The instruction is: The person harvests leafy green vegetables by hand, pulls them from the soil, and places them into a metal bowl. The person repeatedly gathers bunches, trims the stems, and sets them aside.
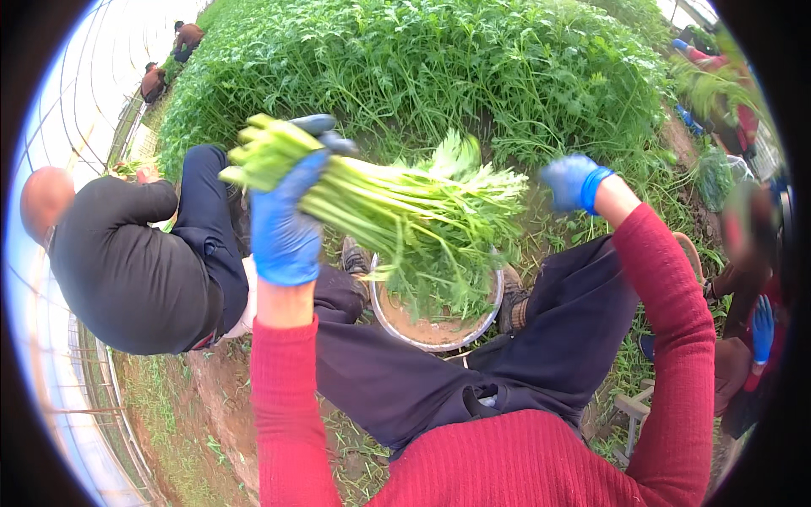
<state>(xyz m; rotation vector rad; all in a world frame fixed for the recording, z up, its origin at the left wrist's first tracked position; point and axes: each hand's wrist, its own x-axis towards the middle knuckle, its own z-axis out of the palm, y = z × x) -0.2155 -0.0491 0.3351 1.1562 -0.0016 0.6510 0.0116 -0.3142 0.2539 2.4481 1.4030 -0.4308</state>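
My left hand (288,218), in a blue glove, grips a thick bunch of leafy green vegetable stalks (380,196) near the cut ends. The pale stems point left and the feathery leaves fan out to the right. Below the leaves, between my feet, stands a round basin (437,333) with muddy brown contents and some leaves over it. My right hand (567,182), also gloved in blue, is raised to the right of the leaf tips, apart from the bunch. It is blurred, and its fingers look curled; whether it holds anything is hidden.
Dense leafy plants (443,70) grow ahead of me. A person in a dark top (136,260) sits close at my left. Other people (747,266) are at my right, near a bagged green bundle (715,177). A small stool (633,405) stands by my right side.
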